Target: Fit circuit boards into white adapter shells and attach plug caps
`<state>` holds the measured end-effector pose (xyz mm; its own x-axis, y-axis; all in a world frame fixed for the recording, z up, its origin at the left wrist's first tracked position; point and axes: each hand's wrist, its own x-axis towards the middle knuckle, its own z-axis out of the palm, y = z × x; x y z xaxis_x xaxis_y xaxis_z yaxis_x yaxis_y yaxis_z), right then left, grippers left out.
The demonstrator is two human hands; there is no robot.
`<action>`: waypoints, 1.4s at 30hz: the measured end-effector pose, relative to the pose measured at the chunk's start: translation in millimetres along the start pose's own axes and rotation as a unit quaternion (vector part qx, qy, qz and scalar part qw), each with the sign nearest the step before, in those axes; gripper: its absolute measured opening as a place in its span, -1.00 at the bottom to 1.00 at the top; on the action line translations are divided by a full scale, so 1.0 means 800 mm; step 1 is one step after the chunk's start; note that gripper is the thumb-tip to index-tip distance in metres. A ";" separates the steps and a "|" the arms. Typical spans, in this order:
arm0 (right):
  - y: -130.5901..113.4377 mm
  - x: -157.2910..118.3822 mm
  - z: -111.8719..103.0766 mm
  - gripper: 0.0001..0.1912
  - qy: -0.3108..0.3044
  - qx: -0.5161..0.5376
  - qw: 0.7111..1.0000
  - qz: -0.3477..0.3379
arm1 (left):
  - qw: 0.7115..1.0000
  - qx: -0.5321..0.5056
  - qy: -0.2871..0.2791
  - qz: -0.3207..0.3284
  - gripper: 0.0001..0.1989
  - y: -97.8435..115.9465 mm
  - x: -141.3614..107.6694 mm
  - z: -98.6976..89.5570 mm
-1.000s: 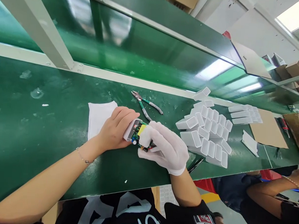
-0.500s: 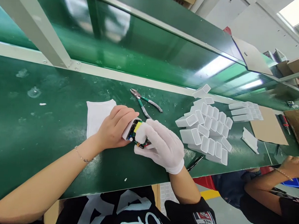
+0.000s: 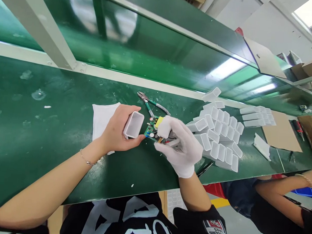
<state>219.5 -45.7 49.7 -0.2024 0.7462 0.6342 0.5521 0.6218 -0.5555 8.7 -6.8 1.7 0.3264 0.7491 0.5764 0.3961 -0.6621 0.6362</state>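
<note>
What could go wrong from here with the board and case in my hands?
Exposed components on the circuit board might snag on the open end of the white case in your left hand. The board could slip from your gloved right hand. The pliers lie close behind the board, where either hand might bump them.

A: anyone got a tally for this bench [image 3: 54, 143]?

B: two hands working, one left hand [image 3: 116, 129] and one right hand [image 3: 183, 145], plus one circuit board [image 3: 150, 129] and one held case [image 3: 134, 124]

A: and lying around?

B: one pair of pliers [image 3: 148, 108], one white cloth [image 3: 102, 120], one cardboard sheet [image 3: 282, 131], one big pile of cases [image 3: 219, 133], one smaller stack [image 3: 256, 116]

A: how many in the pile?

B: over fifteen, they overlap so can't say exactly
</note>
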 end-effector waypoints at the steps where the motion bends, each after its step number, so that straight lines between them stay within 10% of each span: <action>1: 0.001 -0.001 0.000 -0.35 0.006 0.015 1.000 0.010 | 1.000 -0.022 0.001 -0.012 -0.40 0.000 -0.001 0.000; 17: 0.000 -0.004 0.005 -0.55 -0.070 0.143 0.984 0.078 | 0.992 -0.121 0.021 0.013 -0.52 0.012 0.003 0.004; 23: 0.002 -0.004 0.000 -0.48 -0.027 0.086 0.996 0.008 | 0.996 -0.052 0.019 0.075 -0.25 -0.001 0.008 -0.002; 28: -0.006 0.010 -0.012 -0.66 -0.098 -0.003 0.990 -0.100 | 0.992 0.018 0.006 0.122 -0.51 0.001 0.007 0.001; 42: -0.028 0.023 -0.007 -0.86 -0.163 -0.106 0.975 -0.104 | 0.981 0.079 0.036 0.176 -0.54 0.004 0.007 0.002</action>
<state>208.1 -47.1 77.2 -0.5556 0.6669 0.4966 0.6195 0.7304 -0.2877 13.2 -4.6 5.8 0.4075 0.4683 0.7840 0.3993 -0.8635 0.3082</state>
